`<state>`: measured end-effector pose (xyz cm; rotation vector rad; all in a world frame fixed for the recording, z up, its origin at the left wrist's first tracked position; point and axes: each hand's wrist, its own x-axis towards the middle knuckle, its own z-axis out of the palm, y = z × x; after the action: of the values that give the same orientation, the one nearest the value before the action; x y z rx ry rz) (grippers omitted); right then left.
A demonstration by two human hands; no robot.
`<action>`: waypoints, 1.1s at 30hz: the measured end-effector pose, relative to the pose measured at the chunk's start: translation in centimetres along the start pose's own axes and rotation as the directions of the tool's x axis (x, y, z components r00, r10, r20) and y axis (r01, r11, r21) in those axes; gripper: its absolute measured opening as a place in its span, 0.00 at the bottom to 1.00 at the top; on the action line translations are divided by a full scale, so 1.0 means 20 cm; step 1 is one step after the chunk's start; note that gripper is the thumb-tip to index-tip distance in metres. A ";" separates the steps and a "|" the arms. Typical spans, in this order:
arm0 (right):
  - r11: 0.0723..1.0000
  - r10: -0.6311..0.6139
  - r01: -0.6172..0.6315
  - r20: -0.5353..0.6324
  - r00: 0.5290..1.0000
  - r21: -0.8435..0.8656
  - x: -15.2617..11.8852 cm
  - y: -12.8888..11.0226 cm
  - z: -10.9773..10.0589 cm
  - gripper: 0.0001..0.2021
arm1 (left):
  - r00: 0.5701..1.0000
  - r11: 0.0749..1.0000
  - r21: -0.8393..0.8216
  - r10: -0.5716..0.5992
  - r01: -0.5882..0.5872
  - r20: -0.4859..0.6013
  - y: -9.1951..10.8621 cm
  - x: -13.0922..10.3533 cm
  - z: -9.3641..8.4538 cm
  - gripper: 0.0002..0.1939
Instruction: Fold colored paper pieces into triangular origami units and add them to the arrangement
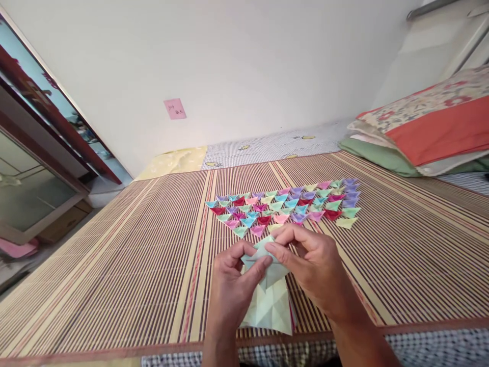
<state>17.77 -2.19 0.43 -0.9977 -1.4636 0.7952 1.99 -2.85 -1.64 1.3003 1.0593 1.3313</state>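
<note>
A pale green sheet of paper (273, 273), partly folded, is held up between both hands. My left hand (237, 278) pinches its left side between thumb and fingers. On the upper right part of the same paper, my right hand (311, 255) has its thumb and fingers closed. Below the held sheet lies a stack of creased pale yellow-green paper (270, 311), with a pink edge showing at its right. Beyond my hands, rows of small folded paper pieces (282, 204) in several colours rest on the striped mat.
The striped bamboo mat (153, 265) covers the bed. Folded bedding (439, 127) in red, green and floral cloth is piled at the right. A pink note (175, 109) is on the white wall. Glass-panelled doors (30, 183) stand at the left.
</note>
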 end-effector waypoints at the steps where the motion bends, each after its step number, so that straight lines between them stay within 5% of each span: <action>1: 1.000 0.004 -0.004 -0.007 1.000 0.002 0.00 0.00 0.00 0.10 | 1.000 1.000 0.000 -0.002 0.002 -0.011 0.00 0.00 0.00 0.14; 22: 0.994 0.062 -0.058 -0.042 0.997 0.091 0.01 0.01 0.00 0.11 | 0.997 0.992 -0.124 -0.041 0.033 -0.061 0.01 -0.01 0.05 0.17; 33: 0.993 0.062 -0.047 -0.136 0.989 0.111 0.01 0.05 -0.01 0.09 | 0.995 0.949 -0.307 -0.054 0.077 0.082 0.02 0.01 0.04 0.13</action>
<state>18.13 -1.62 -0.31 -0.9953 -1.2660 0.8190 2.68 -2.82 -1.25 1.0607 0.7982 1.3284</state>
